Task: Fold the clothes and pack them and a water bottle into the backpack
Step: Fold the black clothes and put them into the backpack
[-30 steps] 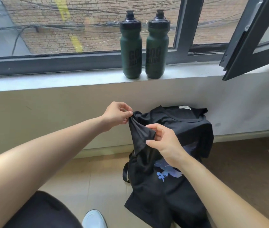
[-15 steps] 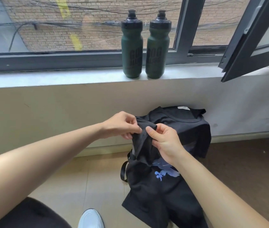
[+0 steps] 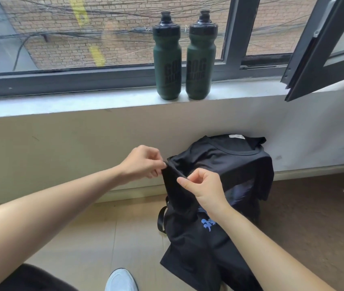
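Observation:
A black T-shirt [image 3: 225, 162] with a blue print lies draped over a backpack that leans against the wall; only the backpack's black strap [image 3: 161, 221] shows at its left side. My left hand [image 3: 143, 163] pinches the hem of the shirt's left sleeve. My right hand [image 3: 203, 185] pinches the same sleeve edge a little to the right. The sleeve hangs stretched between the two hands. Two dark green water bottles [image 3: 168, 59] [image 3: 201, 59] with black caps stand upright side by side on the windowsill above.
The grey windowsill [image 3: 61, 101] runs along the wall. An open window sash [image 3: 322, 49] juts inward at the upper right. A white shoe [image 3: 120, 280] and a dark-clothed knee [image 3: 32, 278] are at the bottom, on the tiled floor.
Both hands dropped a little, met at the sleeve, then moved slightly apart along its hem, so the sleeve edge now lies stretched between them. The bottles have not moved.

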A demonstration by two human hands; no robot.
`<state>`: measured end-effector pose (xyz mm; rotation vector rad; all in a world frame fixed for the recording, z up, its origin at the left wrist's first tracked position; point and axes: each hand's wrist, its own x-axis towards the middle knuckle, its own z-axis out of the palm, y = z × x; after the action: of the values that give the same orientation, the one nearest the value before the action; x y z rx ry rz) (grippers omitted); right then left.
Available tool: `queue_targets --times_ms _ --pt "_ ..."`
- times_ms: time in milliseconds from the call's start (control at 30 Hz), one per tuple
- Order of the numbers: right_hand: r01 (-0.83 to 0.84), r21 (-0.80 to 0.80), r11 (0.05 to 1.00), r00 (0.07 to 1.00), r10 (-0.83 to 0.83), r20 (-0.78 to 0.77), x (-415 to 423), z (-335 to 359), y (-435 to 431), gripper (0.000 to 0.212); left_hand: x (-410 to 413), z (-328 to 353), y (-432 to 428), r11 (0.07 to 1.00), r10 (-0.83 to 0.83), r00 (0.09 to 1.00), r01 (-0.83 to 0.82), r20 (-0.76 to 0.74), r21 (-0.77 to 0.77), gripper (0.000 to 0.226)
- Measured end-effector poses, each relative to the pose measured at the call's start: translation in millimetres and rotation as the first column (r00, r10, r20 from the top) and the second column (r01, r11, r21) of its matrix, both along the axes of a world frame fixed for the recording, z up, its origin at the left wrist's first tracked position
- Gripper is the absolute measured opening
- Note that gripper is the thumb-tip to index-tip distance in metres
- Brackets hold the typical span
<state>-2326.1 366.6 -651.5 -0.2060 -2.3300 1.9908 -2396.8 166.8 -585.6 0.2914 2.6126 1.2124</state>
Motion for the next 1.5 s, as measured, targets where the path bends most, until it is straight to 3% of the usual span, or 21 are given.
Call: queue_targets --times_ms 200,367,500,567,667,733,833,900,1000,1067,1133,1200,1267,1400,1433,1500 --pt "0.091 0.302 0.949 0.996 -0.092 -0.013 5 -11 -9 0.018 -11 4 -11 0.973 0.233 0.948 -0.224 -0.219 0.064 0.014" --pt "0.093 0.508 0.857 0.996 -0.088 -0.033 14 -21 -15 0.025 -12 5 -20 0.975 0.155 0.876 -0.211 -0.456 -0.074 0.011" --pt "0.105 0.52 0.848 0.994 -0.108 -0.025 23 -25 -22 0.013 -16 -1 -31 0.896 -0.044 0.804 -0.23 -0.593 -0.379 0.006" --pt "0.088 0.464 0.881 0.996 -0.092 -0.013 27 -21 -30 0.012 -16 -1 -32 0.862 0.05 0.847 -0.305 -0.529 -0.406 0.009" --pt "0.062 0.238 0.969 0.997 -0.069 0.021 28 -6 -38 0.014 -17 12 -23 0.899 0.302 0.85 -0.404 -0.432 -0.166 0.013" --pt "0.12 0.084 0.989 0.992 -0.122 0.03 27 4 -33 0.015 -21 23 -8 0.917 0.383 0.869 -0.398 -0.313 0.018 0.017" --pt "0.271 -0.071 0.96 0.96 -0.264 0.09 23 17 -10 0.016 -28 34 31 0.913 0.381 0.908 -0.338 -0.176 0.23 0.027" --pt "0.385 -0.105 0.917 0.919 -0.37 0.139 20 16 9 0.018 -31 36 60 0.928 0.277 0.953 -0.233 -0.122 0.29 0.03" --pt "0.525 -0.115 0.843 0.833 -0.482 0.272 17 0 37 0.018 -34 34 90 0.96 -0.112 0.994 0.112 -0.014 0.255 0.037" --pt "0.551 -0.141 0.822 0.781 -0.449 0.434 17 -12 50 0.017 -40 27 92 0.957 -0.235 0.97 0.218 0.066 0.193 0.047" --pt "0.545 -0.21 0.812 0.758 -0.37 0.536 17 -24 56 0.015 -53 11 84 0.991 -0.109 0.994 0.108 0.012 0.073 0.039" --pt "0.508 -0.253 0.824 0.783 -0.319 0.533 15 -32 59 0.016 -63 -4 71 0.995 0.048 0.998 -0.052 -0.044 -0.084 0.029" --pt "0.487 -0.273 0.83 0.798 -0.295 0.526 12 -35 60 0.015 -66 -15 60 0.981 0.14 0.989 -0.133 0.042 -0.143 0.025" --pt "0.461 -0.284 0.841 0.818 -0.278 0.504 6 -33 65 0.02 -63 -29 55 0.997 0.078 0.894 -0.081 0.442 -0.012 0.025" --pt "0.438 -0.29 0.851 0.84 -0.272 0.47 5 -32 65 0.022 -63 -30 58 0.996 0.055 0.876 -0.083 0.48 0.036 0.025" --pt "0.33 -0.137 0.934 0.897 -0.265 0.353 4 -31 65 0.029 -65 -31 64 0.982 0.067 0.862 -0.147 0.503 0.121 0.017"
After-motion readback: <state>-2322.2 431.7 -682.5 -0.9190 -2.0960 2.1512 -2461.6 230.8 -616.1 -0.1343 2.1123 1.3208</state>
